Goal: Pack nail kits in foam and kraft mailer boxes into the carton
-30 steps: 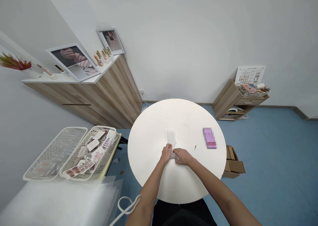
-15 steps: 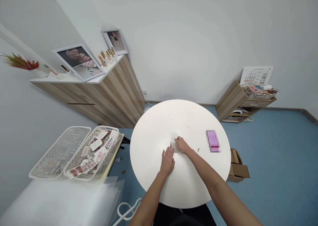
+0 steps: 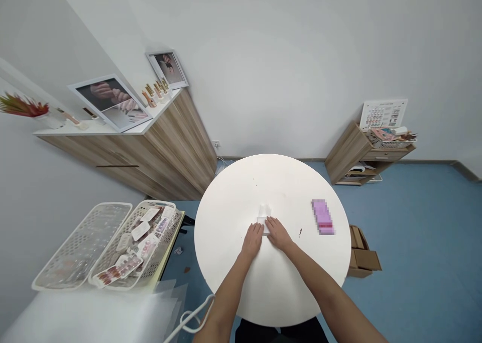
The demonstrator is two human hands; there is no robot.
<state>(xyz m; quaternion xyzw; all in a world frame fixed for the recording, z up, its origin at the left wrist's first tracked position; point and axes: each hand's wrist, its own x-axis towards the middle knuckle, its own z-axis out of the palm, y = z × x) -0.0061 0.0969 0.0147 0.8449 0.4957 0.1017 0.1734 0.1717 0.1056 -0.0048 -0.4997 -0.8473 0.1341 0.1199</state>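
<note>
We have our left hand [image 3: 252, 240] and right hand [image 3: 278, 234] side by side near the middle of the round white table [image 3: 229, 207], fingers pressed together, their tips on the lower end of a small folded white sheet [image 3: 264, 215], though we cannot tell whether they pinch it. A pink box [image 3: 323, 216] lies well apart from our hands, toward the table's right edge. Off to our left, a white plastic basket [image 3: 150, 237] holds packets [image 3: 140, 230], just beside a second basket [image 3: 83, 245].

Bare forearms [image 3: 226, 295] — bare hands [image 3: 253, 240] — black clothing [image 3: 280, 331] below.
</note>
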